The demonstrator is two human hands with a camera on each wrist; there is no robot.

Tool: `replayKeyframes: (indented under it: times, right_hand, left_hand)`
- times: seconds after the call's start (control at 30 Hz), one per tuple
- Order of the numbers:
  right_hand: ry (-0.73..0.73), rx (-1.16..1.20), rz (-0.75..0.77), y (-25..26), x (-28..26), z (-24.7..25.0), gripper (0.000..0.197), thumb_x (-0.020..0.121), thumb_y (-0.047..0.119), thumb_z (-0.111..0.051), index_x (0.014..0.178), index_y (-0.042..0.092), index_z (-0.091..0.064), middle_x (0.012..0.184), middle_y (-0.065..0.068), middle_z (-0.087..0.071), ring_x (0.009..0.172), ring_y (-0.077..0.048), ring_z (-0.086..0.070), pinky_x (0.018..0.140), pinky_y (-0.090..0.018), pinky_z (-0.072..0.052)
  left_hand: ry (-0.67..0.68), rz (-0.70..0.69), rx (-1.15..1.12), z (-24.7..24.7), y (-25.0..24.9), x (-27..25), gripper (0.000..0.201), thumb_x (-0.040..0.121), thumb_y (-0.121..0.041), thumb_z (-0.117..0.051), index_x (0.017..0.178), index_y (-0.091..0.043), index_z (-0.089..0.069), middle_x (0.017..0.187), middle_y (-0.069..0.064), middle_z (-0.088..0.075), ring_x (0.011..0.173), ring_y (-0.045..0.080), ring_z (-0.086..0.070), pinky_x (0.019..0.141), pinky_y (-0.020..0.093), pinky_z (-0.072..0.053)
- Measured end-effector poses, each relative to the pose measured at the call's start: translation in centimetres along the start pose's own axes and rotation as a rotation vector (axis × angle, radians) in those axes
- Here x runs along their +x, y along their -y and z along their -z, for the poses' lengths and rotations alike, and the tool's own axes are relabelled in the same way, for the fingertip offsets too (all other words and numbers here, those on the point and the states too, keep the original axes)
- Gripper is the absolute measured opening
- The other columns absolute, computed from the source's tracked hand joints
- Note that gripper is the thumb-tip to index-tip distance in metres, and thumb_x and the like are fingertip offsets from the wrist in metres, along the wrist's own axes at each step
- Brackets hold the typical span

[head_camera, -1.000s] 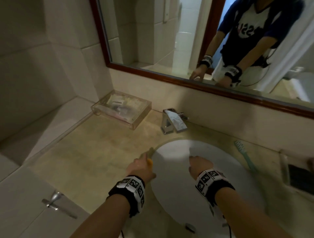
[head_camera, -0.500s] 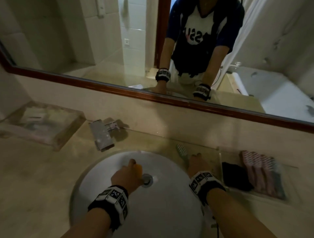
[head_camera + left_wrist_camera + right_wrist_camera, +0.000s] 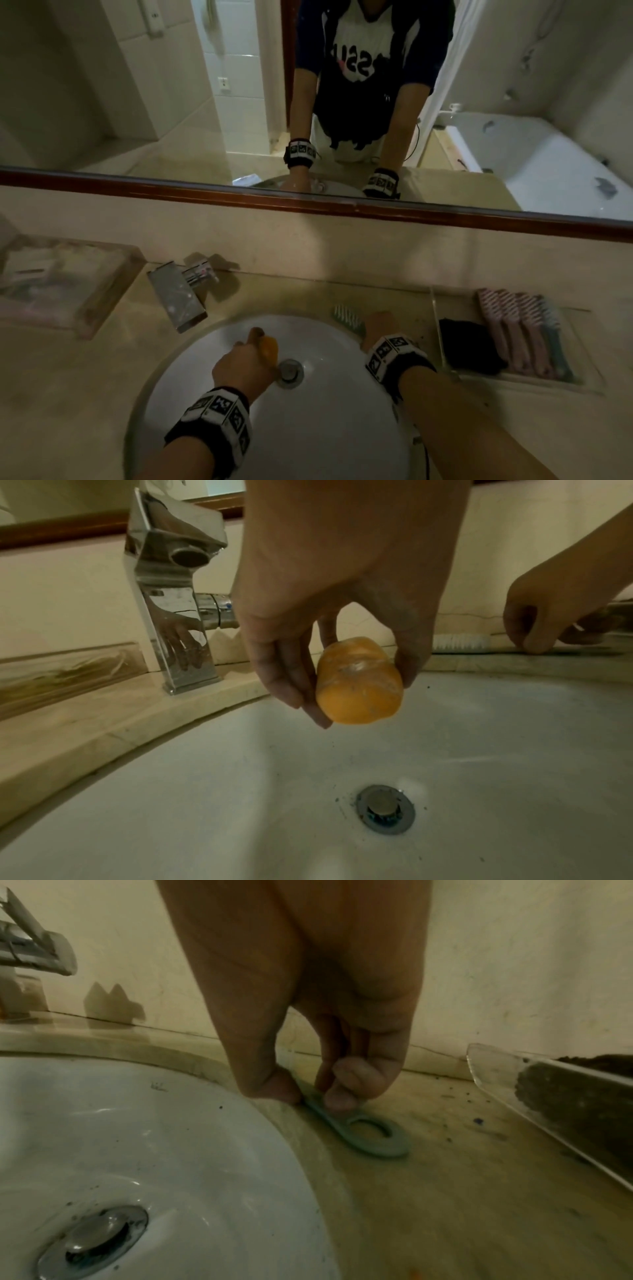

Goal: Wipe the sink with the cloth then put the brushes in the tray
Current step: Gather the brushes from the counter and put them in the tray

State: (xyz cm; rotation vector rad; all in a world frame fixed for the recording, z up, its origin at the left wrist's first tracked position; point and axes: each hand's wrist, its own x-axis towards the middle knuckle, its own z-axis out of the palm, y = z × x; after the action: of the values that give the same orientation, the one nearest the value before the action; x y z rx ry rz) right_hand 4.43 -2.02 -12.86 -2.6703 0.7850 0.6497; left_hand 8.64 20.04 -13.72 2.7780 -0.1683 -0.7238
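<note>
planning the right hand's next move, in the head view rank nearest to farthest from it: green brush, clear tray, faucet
1. green brush, pinched by the right hand at the sink's far rim.
2. clear tray, on the counter to its right.
3. faucet, across the basin to the left.

Round white ceramic sink (image 3: pixel 308 428) in the middle of the beige stone counter (image 3: pixel 85 377); chrome faucet (image 3: pixel 178 294) behind-left. Green plastic brush (image 3: pixel 347 320) on the counter at the sink's right rim. Clear acrylic tray (image 3: pixel 436 329) further right, holding four brushes.

Beige stone counter (image 3: pixel 102 370), chrome faucet (image 3: pixel 178 294), green brush (image 3: pixel 356 1131), clear tray (image 3: pixel 582 342)
</note>
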Motion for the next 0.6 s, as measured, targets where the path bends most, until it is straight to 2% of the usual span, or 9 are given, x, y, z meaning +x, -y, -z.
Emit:
replayKeyframes:
  times: [0.1, 0.2, 0.27, 0.4, 0.47, 0.53, 0.6]
  right_hand:
    - [-0.014, -0.056, -0.005, -0.2, -0.7, -0.6, 0.041, 0.102, 0.025, -0.037, 0.139, 0.007, -0.037, 0.146, -0.014, -0.038, 0.134, -0.027, -0.038, 0.112, -0.032, -0.03]
    - [0.012, -0.056, -0.001, -0.5, -2.0, -0.5, 0.042, 0.102, 0.021, -0.037, 0.141, 0.005, -0.034, 0.149, -0.014, -0.034, 0.137, -0.025, -0.035, 0.113, -0.03, -0.027]
    - [0.003, -0.065, 0.019, -1.0, -2.8, 0.0, 0.045, 0.101, 0.02, -0.039, 0.143, 0.004, -0.031, 0.151, -0.014, -0.031, 0.139, -0.026, -0.032, 0.115, -0.031, -0.024]
    - [-0.08, -0.069, 0.008, -3.0, -4.7, 0.9, 0.041, 0.097, 0.019, -0.047, 0.135, 0.005, -0.043, 0.141, -0.014, -0.045, 0.129, -0.03, -0.044, 0.107, -0.034, -0.036]
    - [-0.151, -0.032, -0.017, -4.9, -5.9, 2.4, 0.037, 0.095, 0.019, -0.05, 0.13, 0.007, -0.047, 0.135, -0.01, -0.049, 0.124, -0.03, -0.048, 0.103, -0.033, -0.039]
    - [-0.137, 0.024, -0.06, -7.5, -6.7, 4.4, 0.04, 0.09, 0.022, -0.059, 0.125, 0.006, -0.05, 0.132, -0.012, -0.054, 0.122, -0.029, -0.051, 0.101, -0.032, -0.04]
    - [-0.174, 0.007, -0.092, -10.8, -7.3, 6.4, 0.042, 0.088, 0.024, -0.06, 0.125, 0.007, -0.052, 0.129, -0.011, -0.055, 0.123, -0.028, -0.051, 0.101, -0.031, -0.04]
  left_hand:
    - [-0.016, -0.048, 0.007, 0.7, -0.1, -0.1, 0.068, 0.083, -0.032, -0.059, 0.14, -0.019, -0.025, 0.115, 0.014, -0.061, 0.105, 0.029, -0.06, 0.085, 0.036, -0.049]
    - [-0.015, -0.099, 0.043, 1.4, -0.3, -0.4, 0.074, 0.082, -0.036, -0.062, 0.142, -0.021, -0.021, 0.12, 0.015, -0.058, 0.103, 0.031, -0.062, 0.084, 0.038, -0.051]
    - [-0.006, -0.134, 0.055, 1.7, -1.0, -0.5, 0.076, 0.082, -0.038, -0.062, 0.143, -0.026, -0.019, 0.123, 0.014, -0.055, 0.102, 0.03, -0.063, 0.082, 0.038, -0.052]
    - [-0.03, -0.227, 0.047, 1.2, -3.9, -1.1, 0.072, 0.082, -0.035, -0.058, 0.143, -0.028, -0.021, 0.123, 0.012, -0.054, 0.103, 0.032, -0.062, 0.084, 0.041, -0.052]
    - [-0.053, -0.296, 0.042, 0.5, -6.5, -1.7, 0.073, 0.082, -0.033, -0.057, 0.145, -0.029, -0.019, 0.126, 0.011, -0.054, 0.102, 0.031, -0.063, 0.081, 0.038, -0.051]
    - [-0.068, -0.383, 0.048, 0.0, -9.6, -2.2, 0.073, 0.083, -0.031, -0.057, 0.146, -0.028, -0.019, 0.127, 0.01, -0.054, 0.105, 0.03, -0.062, 0.081, 0.037, -0.051]
    - [-0.082, -0.48, 0.081, -0.4, -13.0, -2.1, 0.073, 0.083, -0.03, -0.057, 0.146, -0.029, -0.02, 0.123, 0.009, -0.056, 0.107, 0.031, -0.061, 0.082, 0.037, -0.051]
